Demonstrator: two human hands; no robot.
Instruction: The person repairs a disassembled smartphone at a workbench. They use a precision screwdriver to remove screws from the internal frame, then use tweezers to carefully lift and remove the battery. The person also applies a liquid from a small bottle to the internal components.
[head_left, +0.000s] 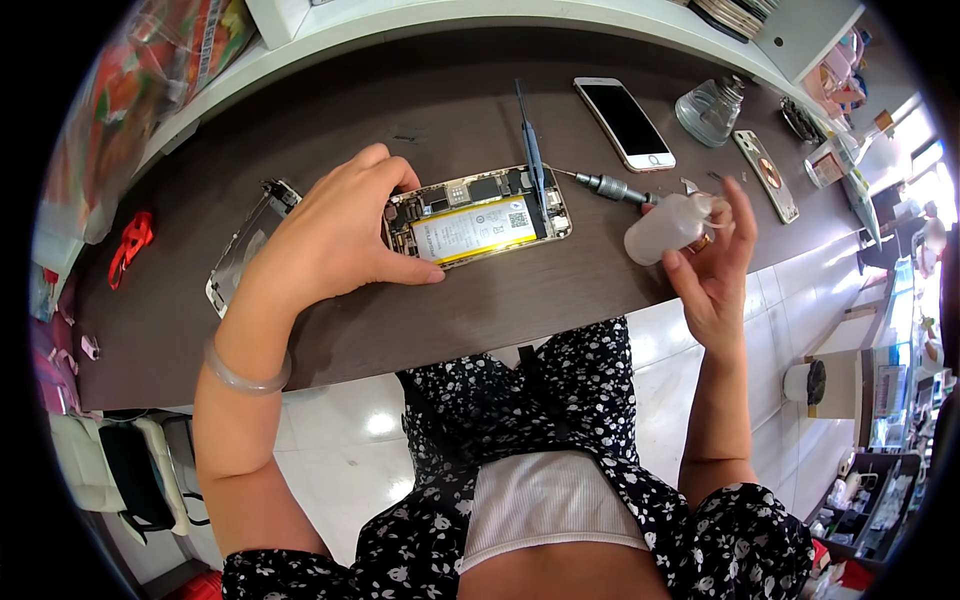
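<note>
My left hand (340, 225) is closed around the left end of an opened phone body (555, 218), thumb on the near edge and fingers at the far edge. Inside it lies a yellow-edged battery (475, 230), with circuit boards beyond. Blue-grey tweezers (531, 145) rest with their tips on the phone's right end. My right hand (718, 280) holds a small whitish squeeze bottle (660, 232), tilted, between thumb and fingers over the table's near edge. Just beyond the bottle lies a screwdriver (608, 187), its tip pointing toward the phone. A detached screen panel (228, 268) lies partly behind my left forearm.
Farther back are a white phone (625, 125), a clear glass bottle (708, 115) and another phone (766, 175) with a round patch on its back. A red object (131, 247) lies on the dark table (330, 345) at left. A white shelf edge borders the far side.
</note>
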